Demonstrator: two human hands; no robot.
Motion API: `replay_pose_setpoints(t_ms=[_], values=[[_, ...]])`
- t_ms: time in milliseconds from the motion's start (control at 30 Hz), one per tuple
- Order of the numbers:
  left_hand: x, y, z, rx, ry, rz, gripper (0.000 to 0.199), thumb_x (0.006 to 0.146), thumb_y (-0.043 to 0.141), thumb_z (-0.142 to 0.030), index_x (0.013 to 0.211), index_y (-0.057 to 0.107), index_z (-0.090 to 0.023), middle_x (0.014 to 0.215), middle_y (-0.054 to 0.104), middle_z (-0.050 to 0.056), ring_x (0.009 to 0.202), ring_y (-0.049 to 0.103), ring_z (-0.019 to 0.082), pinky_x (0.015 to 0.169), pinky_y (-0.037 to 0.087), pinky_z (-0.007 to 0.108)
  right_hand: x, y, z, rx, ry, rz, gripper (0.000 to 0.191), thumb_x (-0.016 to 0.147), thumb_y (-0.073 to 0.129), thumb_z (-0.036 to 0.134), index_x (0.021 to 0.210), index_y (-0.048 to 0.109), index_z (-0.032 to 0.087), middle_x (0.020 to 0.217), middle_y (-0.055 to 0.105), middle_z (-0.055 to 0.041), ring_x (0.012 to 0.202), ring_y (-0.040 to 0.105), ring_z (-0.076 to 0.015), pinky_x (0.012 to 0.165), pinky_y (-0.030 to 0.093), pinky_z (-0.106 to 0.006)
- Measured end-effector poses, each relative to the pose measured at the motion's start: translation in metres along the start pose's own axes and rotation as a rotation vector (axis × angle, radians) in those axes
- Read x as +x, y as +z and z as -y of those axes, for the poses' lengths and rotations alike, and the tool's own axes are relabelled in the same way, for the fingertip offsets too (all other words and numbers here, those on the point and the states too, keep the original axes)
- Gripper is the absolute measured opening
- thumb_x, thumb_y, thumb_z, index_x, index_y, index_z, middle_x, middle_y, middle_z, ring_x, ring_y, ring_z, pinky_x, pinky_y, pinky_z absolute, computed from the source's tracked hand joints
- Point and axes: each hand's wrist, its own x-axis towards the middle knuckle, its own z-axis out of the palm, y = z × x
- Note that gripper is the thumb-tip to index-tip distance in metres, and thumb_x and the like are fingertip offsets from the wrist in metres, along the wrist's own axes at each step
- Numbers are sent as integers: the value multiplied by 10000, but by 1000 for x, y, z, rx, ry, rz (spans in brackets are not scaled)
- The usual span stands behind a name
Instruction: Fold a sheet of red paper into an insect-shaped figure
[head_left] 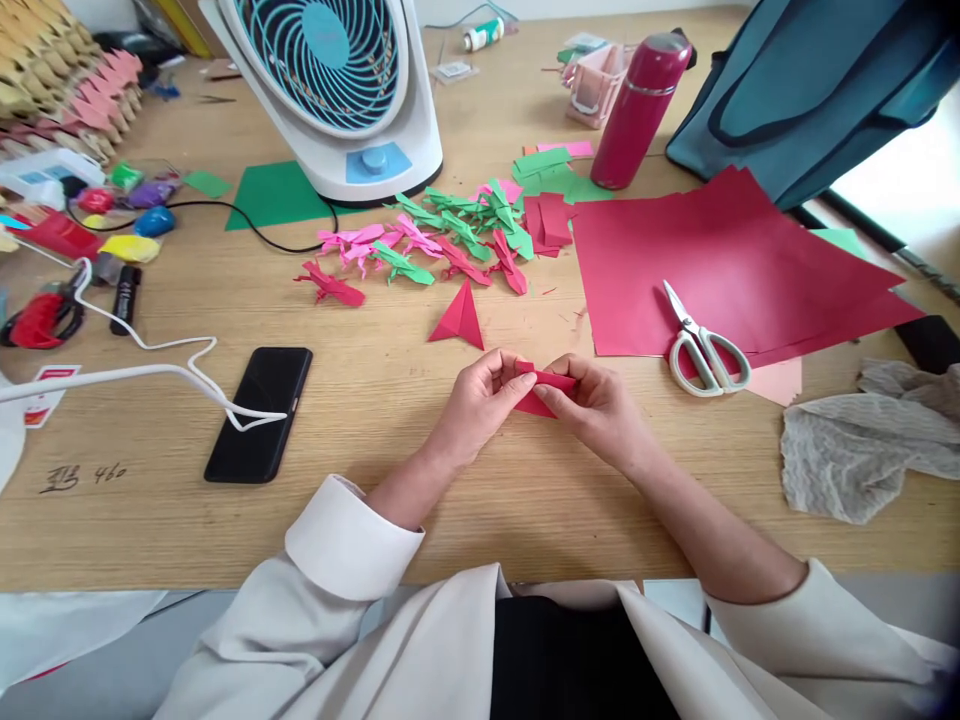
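Observation:
Both hands pinch one small piece of red paper (pixel 546 392) just above the wooden table. It shows a folded strip along its upper edge. My left hand (pixel 486 400) grips its left end, thumb on top and fingers curled behind. At the right end, my right hand (pixel 600 408) holds it the same way, and the two thumb tips almost meet. The fingers hide part of the paper. Just beyond the left hand lies a red folded triangle (pixel 459 318). Farther back are several folded paper figures in green (pixel 403 264), pink (pixel 352 243) and red (pixel 330 285).
White-handled scissors (pixel 706 350) rest on large red sheets (pixel 720 260) at right, near a crumpled cloth (pixel 862 450). A black phone (pixel 259 415) and white cable (pixel 142 370) lie left. Behind stand a fan (pixel 375 150), a red flask (pixel 641 110) and a blue-green bag (pixel 817 90).

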Motion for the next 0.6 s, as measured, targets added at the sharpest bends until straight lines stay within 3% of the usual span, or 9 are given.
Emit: replay_pose_setpoints(t_ms=[167,433,500,600], values=[[0,-5,1,174,50,-34,188,796,709,-329,783,602,-175,744,596,-8,682,536,111,641,437,223,-2,0,4,-141,10,27,156,859,647,323,832,628,171,714,599,9,615,496,-116,560,389,-246],[0,-6,2,140,49,12,230,786,740,-356,751,623,-161,679,591,-15,626,520,101,593,424,221,-3,1,0,-55,-45,18,210,837,704,352,782,608,174,677,579,15,620,508,-120,558,386,-248],[-2,-5,-2,214,167,0,211,809,727,-336,743,630,-161,691,597,-9,638,533,104,606,434,229,-5,1,0,-86,-99,3,177,856,687,317,785,607,175,687,582,13,630,515,-121,576,395,-254],[-6,-3,-11,415,462,-19,157,835,719,-277,748,647,-167,734,618,3,698,568,114,665,459,246,-7,-1,0,-121,-240,-2,69,887,642,237,845,619,187,776,612,-2,722,570,-135,682,451,-278]])
